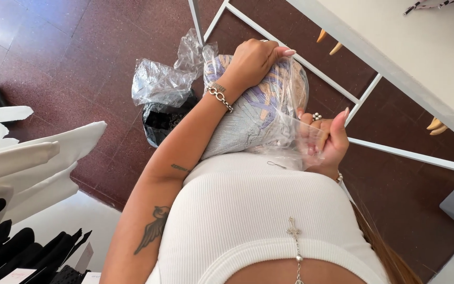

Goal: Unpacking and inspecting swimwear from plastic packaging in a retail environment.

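- White garments (22,158) hang at the far left, well apart from the bundle, with black ones (6,242) below them; both look like soft cloth.
- A crumpled clear bag (158,81) lies on the dark red floor (80,47) just left of the bundle, with a glossy black bag (161,121) under it.
- The left hand (256,60) rests on top of the bundle (258,110), fingers curled down and gripping its upper end; a chain bracelet (220,96) sits at the wrist, just left of the bundle.
- The bundle is folded fabric, grey with lilac and tan print, wrapped in thin clear plastic (290,131) that wrinkles and shines. It is held against the person's chest, between the two hands.
- Its long axis runs from lower left, by the white ribbed top (253,210), up to the right toward the table; the rounded upper end points away from the body.
- The right hand (324,139) is at the bundle's lower right, fingers closed, pinching the loose plastic.
- A white table (395,52) with a thin white frame stands right of the bundle.
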